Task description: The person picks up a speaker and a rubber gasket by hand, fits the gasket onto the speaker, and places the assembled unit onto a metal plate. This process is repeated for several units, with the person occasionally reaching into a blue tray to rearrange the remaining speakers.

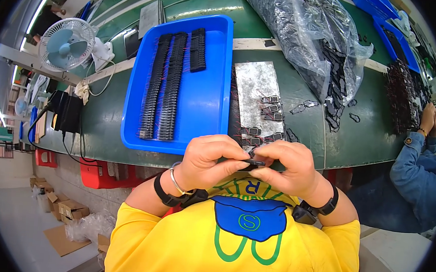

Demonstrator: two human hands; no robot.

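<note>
Close to my chest, at the table's near edge, my left hand (215, 158) and my right hand (288, 163) meet around a small black plastic part (254, 162). Each hand pinches it between thumb and fingers, so much of it is covered. Just beyond them lies a scuffed metal plate (253, 95), with several small black rectangular parts with thin red wires (271, 109) along its right side and near end. Left of the plate stands a blue tray (204, 120) holding rows of black parts (170, 92) packed side by side, red wires showing between them.
A clear plastic bag (306, 36) spills dark flat pieces (335, 93) onto the green table (349, 140). A white fan (66, 44) and a black power adapter (68, 113) are at the left. Another person's hands (429, 120) work at the far right, beside a dark wire bundle (401, 98).
</note>
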